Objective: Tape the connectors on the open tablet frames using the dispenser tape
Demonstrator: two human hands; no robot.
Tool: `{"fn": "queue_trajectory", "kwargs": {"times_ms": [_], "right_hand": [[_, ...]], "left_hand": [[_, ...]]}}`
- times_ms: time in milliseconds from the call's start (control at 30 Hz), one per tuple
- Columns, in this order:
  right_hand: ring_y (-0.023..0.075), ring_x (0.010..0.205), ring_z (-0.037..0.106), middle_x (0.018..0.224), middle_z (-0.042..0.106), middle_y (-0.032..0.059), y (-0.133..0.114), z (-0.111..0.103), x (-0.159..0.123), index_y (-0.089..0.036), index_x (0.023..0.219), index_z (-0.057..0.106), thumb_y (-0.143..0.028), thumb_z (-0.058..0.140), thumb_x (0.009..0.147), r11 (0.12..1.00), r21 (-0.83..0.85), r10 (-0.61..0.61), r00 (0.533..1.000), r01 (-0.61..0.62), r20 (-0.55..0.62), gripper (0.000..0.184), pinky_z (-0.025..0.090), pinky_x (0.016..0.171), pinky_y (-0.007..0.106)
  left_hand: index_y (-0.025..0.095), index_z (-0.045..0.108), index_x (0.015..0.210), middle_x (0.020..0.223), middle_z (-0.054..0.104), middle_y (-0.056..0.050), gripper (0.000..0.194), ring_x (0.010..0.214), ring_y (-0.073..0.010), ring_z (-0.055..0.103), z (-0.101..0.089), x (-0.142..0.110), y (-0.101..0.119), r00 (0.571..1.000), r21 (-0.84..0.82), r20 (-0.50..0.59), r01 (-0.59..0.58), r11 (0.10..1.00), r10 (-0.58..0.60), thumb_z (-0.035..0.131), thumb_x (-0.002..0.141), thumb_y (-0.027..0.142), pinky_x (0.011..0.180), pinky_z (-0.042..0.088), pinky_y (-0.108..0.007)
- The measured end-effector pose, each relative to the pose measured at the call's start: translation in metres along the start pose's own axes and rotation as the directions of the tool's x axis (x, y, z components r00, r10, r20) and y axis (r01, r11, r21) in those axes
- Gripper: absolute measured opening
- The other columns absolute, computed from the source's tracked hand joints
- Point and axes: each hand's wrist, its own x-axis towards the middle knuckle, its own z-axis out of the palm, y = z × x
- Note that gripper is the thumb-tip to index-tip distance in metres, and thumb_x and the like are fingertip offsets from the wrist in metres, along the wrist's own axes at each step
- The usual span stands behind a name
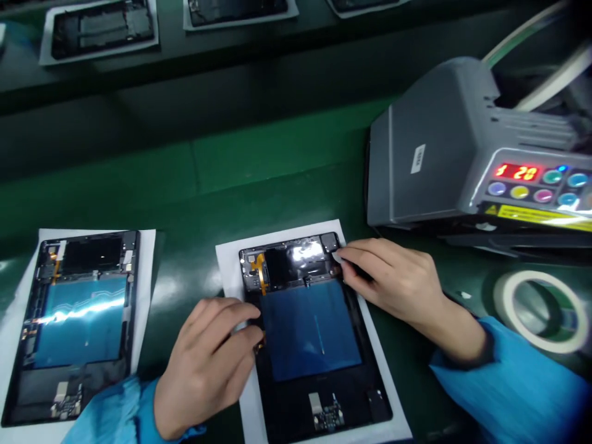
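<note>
An opened tablet (370, 370) lies on a white sheet in front of me, its inside facing up, with a blue-covered battery (305, 333) and an orange flex cable (261, 271). My left hand (210, 354) has its curled fingers on the tablet's left edge, gripping it there; part of the thumb is hidden. At the upper right corner, my right hand (393, 274) pinches a small whitish piece of tape (337, 256) between thumb and forefinger, right over the tablet's edge.
To the left, a second opened tablet (87, 376) rests on white paper. A grey tape dispenser (430, 148) with a lit red display stands at the right. Near my right sleeve is a roll of tape (504, 296). More tablet housings (102, 28) sit along the raised ledge behind.
</note>
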Motion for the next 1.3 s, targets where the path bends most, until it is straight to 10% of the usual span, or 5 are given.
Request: {"fn": "queue_trajectory", "kwargs": {"times_ms": [333,1300], "right_hand": [[0.0125,0.071,0.062,0.086,0.069,0.0026,0.001,0.002,-0.003,-0.015,0.09,0.067,-0.013,0.059,0.085,1.0,0.007,0.005,0.999,-0.005,-0.036,0.01,0.042,0.054,0.025],[0.0127,0.075,0.065,0.089,0.07,0.002,0.006,-0.004,-0.004,-0.017,0.088,0.068,-0.016,0.058,0.085,0.974,0.173,0.151,0.988,-0.146,-0.015,0.01,0.05,0.065,0.023]], "left_hand": [[0.015,0.061,0.08,0.07,0.054,-0.002,0.017,0.063,-0.0164,0.051,0.051,0.075,0.028,0.979,0.269,0.15,-0.177,0.947,0.141,0.049,0.091,0.018,0.055,0.042,-0.029],[0.017,0.061,0.08,0.074,0.058,-0.002,0.02,0.061,-0.0175,0.057,0.068,0.09,0.022,0.992,0.271,0.102,0.04,0.962,-0.07,0.049,0.093,0.027,0.051,0.041,-0.03]]}}
